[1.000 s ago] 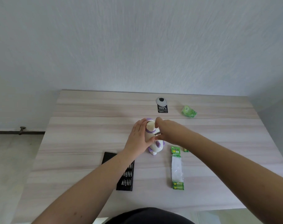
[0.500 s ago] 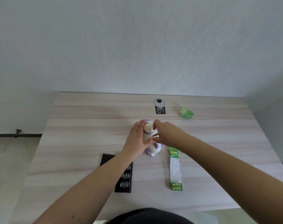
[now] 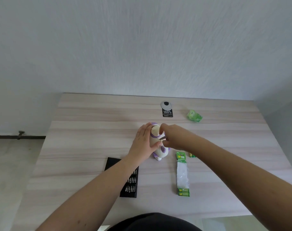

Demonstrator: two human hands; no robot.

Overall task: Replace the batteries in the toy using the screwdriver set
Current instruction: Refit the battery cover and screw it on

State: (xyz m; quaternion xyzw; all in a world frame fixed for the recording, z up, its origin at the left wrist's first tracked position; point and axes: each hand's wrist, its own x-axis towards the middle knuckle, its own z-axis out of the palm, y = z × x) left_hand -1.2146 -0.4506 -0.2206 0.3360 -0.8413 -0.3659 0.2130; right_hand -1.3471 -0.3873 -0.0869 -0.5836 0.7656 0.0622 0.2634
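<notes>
A cream and purple toy (image 3: 158, 142) lies on the wooden table (image 3: 85, 147) near its middle. My left hand (image 3: 144, 141) grips the toy from its left side. My right hand (image 3: 172, 136) is pinched around a thin metal screwdriver (image 3: 163, 138), whose tip points into the toy's side. A black screwdriver set tray (image 3: 130, 180) with several bits lies near my left forearm. A green and clear battery pack (image 3: 182, 174) lies to the right of the toy, and a loose green battery (image 3: 192, 155) shows just beyond my right wrist.
A black and white tag (image 3: 167, 109) lies at the back of the table, with a crumpled green wrapper (image 3: 194, 115) to its right. The wall stands right behind the table's far edge. The floor drops away on the left.
Both hands stay on the toy with only small shifts of the fingers. The whole view has shifted slightly as my head moved.
</notes>
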